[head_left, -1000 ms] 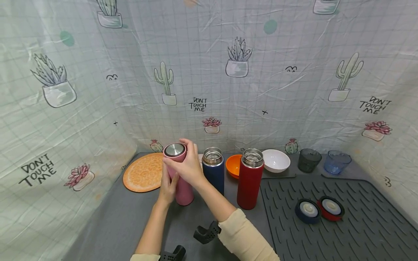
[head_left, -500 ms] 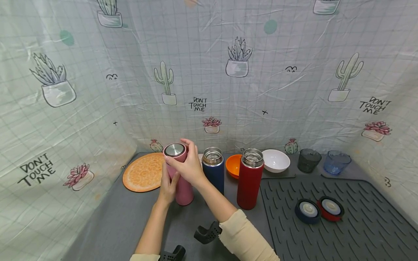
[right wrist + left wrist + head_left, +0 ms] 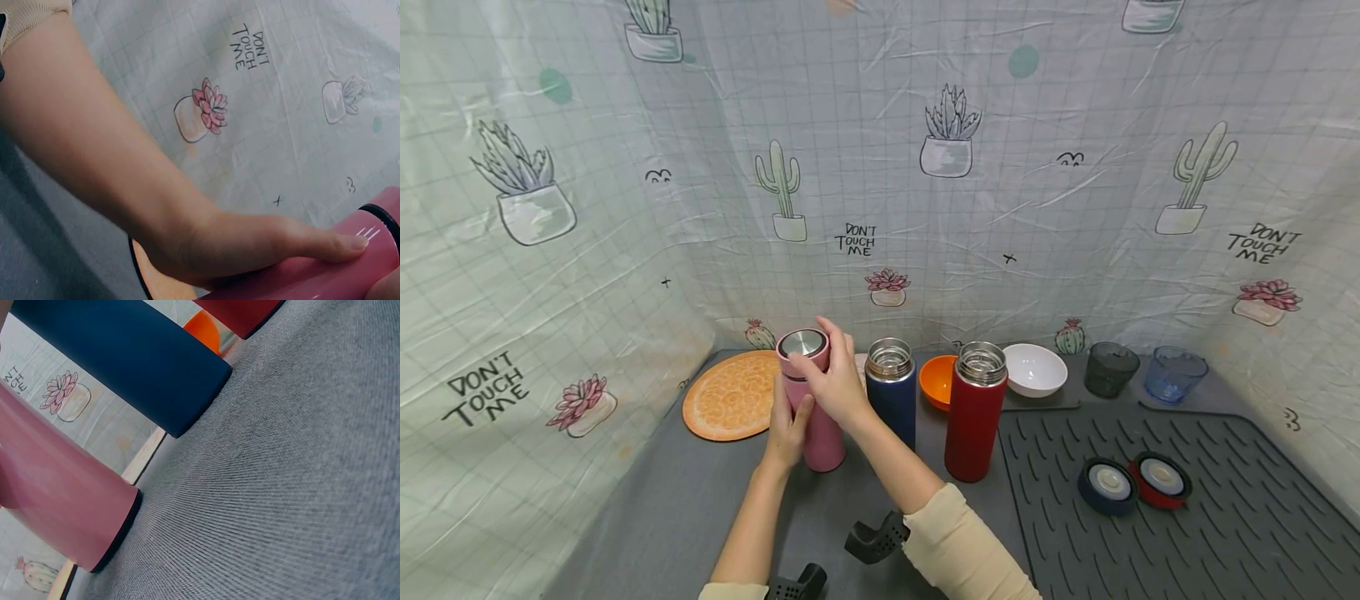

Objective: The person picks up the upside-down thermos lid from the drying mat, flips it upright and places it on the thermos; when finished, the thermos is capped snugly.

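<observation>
The pink flask (image 3: 815,400) is stood upright on the grey table (image 3: 700,492), long axis vertical, left of the blue flask (image 3: 891,400). Its pink lid (image 3: 802,347) is gripped from the right by the curled fingers of the right hand (image 3: 833,382). Lower down, the body is clasped by the left hand (image 3: 788,433), so both hands are already in contact.
</observation>
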The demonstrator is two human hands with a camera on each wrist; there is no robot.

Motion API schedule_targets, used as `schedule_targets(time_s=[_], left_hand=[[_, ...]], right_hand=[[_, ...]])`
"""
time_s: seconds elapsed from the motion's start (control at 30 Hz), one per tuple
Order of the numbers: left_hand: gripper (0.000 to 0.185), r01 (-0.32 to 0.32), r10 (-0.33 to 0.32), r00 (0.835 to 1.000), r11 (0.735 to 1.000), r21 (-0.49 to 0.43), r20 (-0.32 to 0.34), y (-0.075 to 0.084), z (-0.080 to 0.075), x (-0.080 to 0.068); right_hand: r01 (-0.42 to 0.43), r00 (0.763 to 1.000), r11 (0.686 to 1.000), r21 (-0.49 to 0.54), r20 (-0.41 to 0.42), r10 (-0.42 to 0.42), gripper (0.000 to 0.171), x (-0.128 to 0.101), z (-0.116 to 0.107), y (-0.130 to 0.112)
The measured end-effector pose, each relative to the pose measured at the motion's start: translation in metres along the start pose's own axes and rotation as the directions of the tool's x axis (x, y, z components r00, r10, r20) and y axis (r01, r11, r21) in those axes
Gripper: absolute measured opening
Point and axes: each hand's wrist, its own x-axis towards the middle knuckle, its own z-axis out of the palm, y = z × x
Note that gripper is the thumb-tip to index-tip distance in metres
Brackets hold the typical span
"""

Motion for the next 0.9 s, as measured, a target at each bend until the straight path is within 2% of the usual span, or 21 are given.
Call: schedule_targets(time_s=[0.07, 0.23, 0.3, 0.37, 0.5, 0.67, 0.77, 0.9], left_hand=[[0.048, 0.007, -0.007, 1.0, 1.0, 0.001, -0.003, 0.0, 0.0, 0.0], [0.048, 0.002, -0.002, 1.0, 1.0, -0.014, 0.002, -0.001, 0.0, 0.001], [0.049, -0.007, 0.008, 1.0, 1.0, -0.016, 0.007, -0.001, 0.0, 0.001], [0.05, -0.019, 0.019, 1.0, 1.0, -0.008, 0.005, -0.002, 0.0, 0.001], [0.047, -0.007, 0.007, 1.0, 1.0, -0.009, -0.003, -0.002, 0.001, 0.0], [0.045, 0.004, -0.004, 1.0, 1.0, -0.022, -0.002, -0.001, 0.001, 0.0], [0.046, -0.007, 0.007, 1.0, 1.0, -0.019, -0.004, -0.002, 0.001, 0.0], [0.047, -0.011, 0.011, 1.0, 1.0, -0.011, -0.007, -0.002, 0.001, -0.001]], right_hand=[[0.007, 1.0, 1.0, 0.015, 0.024, -0.007, 0.06, 0.0, -0.001, 0.0], [0.003, 0.997, 0.992, 0.129, 0.074, -0.013, 0.062, -0.001, -0.003, 0.0], [-0.006, 0.998, 0.992, 0.128, 0.065, -0.002, 0.066, 0.0, -0.003, 0.0], [-0.02, 0.999, 0.997, 0.08, 0.051, 0.016, 0.07, 0.0, -0.003, 0.0], [-0.046, 0.997, 0.996, 0.071, 0.068, 0.041, 0.063, 0.0, -0.003, -0.001], [-0.075, 0.99, 0.982, 0.173, 0.133, 0.052, 0.053, -0.001, -0.006, -0.006], [-0.056, 0.992, 0.987, 0.154, 0.118, 0.038, 0.053, -0.003, -0.007, -0.015], [-0.061, 0.997, 0.997, 0.045, 0.053, 0.058, 0.063, -0.002, -0.003, -0.012]])
